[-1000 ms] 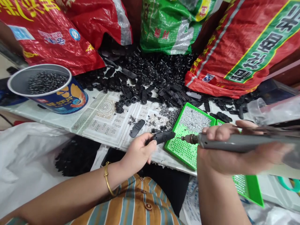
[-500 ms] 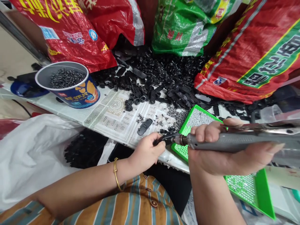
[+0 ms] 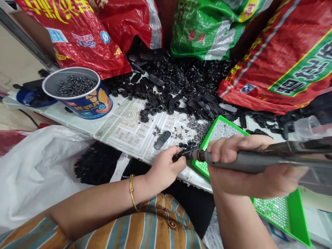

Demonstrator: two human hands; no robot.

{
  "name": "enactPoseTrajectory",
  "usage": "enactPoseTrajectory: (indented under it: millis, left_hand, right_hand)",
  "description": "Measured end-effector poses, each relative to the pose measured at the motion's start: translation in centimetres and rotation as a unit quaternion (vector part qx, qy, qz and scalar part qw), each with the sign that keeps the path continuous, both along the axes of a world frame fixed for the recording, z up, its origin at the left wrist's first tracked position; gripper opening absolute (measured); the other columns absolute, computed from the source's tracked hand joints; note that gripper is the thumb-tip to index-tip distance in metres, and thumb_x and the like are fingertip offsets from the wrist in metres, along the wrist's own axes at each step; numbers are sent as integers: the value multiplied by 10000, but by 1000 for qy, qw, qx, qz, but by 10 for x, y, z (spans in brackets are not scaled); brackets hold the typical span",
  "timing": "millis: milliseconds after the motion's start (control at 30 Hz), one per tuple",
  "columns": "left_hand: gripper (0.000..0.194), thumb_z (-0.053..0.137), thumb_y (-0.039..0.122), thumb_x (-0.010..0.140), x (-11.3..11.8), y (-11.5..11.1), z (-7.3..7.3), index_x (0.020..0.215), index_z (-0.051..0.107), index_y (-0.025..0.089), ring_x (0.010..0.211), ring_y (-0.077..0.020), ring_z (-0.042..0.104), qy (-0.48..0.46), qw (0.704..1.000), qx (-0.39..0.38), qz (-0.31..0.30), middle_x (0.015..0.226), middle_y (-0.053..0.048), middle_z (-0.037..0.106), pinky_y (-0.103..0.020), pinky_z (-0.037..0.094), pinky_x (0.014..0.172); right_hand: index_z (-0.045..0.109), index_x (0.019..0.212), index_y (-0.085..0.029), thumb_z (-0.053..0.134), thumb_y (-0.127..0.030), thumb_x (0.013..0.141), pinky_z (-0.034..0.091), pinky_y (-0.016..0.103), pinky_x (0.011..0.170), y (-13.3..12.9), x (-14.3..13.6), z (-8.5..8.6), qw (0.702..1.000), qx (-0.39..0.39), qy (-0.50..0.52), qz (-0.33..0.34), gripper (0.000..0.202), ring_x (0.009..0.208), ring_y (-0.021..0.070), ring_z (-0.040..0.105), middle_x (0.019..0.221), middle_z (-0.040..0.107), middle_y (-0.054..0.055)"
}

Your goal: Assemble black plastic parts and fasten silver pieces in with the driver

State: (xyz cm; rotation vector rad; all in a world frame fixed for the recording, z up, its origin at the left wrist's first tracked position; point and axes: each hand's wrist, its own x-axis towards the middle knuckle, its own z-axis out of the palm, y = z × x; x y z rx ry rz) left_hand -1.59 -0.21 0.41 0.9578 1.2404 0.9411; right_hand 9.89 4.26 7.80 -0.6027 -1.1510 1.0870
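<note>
While left fingers (image 3: 179,165) grasp a black part (image 3: 188,152) and right fingers (image 3: 228,150) a screwdriver (image 3: 250,162), the left bucket (image 3: 86,108) contains small pieces (image 3: 76,86).

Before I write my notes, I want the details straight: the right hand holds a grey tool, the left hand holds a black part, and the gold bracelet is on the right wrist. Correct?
No: the gold bracelet is on the left wrist, as the head view shows. The rest is correct: the right hand holds a grey tool and the left hand a black part.
</note>
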Motion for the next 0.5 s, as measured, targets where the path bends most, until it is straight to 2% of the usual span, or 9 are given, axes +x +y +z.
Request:
enactPoseTrajectory:
  millis: [300, 500]
  left_hand:
    - [81, 478, 270, 752, 0, 3, -2, 726, 485, 193, 381, -75, 346, 38, 999, 5, 21, 407, 94, 365, -208, 250, 421]
    - [104, 481, 283, 759, -2, 3, 1, 709, 485, 192, 387, -79, 347, 36, 999, 1, 15, 412, 87, 370, -211, 252, 422]
  right_hand:
    - [572, 618, -193, 577, -487, 698, 390, 298, 360, -4, -5, 1, 1000, 14, -11, 22, 305, 349, 135, 450, 415, 460, -40]
    - [560, 625, -192, 561, -474, 713, 392, 293, 363, -7, -8, -5, 999, 33, -16, 33, 296, 348, 127, 443, 424, 459, -40]
